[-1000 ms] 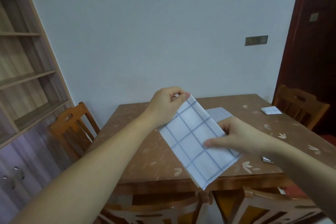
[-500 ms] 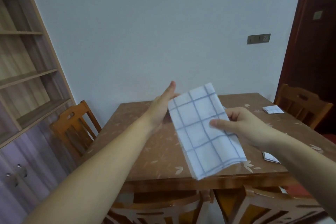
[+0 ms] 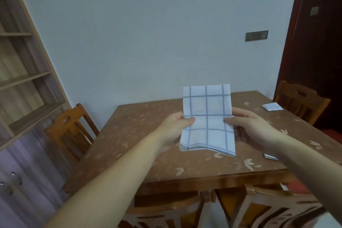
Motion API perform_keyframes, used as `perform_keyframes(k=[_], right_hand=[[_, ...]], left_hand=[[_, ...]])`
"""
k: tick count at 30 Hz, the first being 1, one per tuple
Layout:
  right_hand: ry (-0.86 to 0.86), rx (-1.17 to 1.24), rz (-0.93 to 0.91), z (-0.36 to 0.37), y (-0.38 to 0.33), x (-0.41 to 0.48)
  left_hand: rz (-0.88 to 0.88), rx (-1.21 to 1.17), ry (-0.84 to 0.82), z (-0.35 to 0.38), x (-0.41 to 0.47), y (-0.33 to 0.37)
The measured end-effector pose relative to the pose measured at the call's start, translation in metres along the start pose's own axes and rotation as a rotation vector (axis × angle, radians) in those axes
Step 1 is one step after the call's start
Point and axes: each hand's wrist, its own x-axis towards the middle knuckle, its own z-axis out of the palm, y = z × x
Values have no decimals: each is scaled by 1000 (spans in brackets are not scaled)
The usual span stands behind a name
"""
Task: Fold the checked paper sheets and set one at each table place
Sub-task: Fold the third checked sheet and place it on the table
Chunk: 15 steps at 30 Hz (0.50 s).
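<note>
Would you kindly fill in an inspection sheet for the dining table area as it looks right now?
Surface: brown table with a pale leaf pattern, mostly bare.
Job's things: checked sheet held upright above the table; folded sheet at the far right place; another folded piece partly hidden by the right forearm.
Clutter: nothing seen.
Grippers: left hand and right hand each pinch a side edge of the checked sheet.
Cables: nothing seen.
Surroundings: wooden chairs at the left, far right and near side; shelf unit on the left; wall socket; dark door.
</note>
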Motion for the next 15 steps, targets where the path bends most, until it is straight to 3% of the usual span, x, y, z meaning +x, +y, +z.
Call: perform_keyframes(k=[4,10,15], right_hand=[[-17,73,3,-1,3,2],[22,-17,-69,1,-1,3],[51,-225,-180,5,-3,4]], left_hand=[[-20,-138,22,-3,0,-2],[-115,-245,111,-10,1,-1],[-145,-133,31,-6,0,-4]])
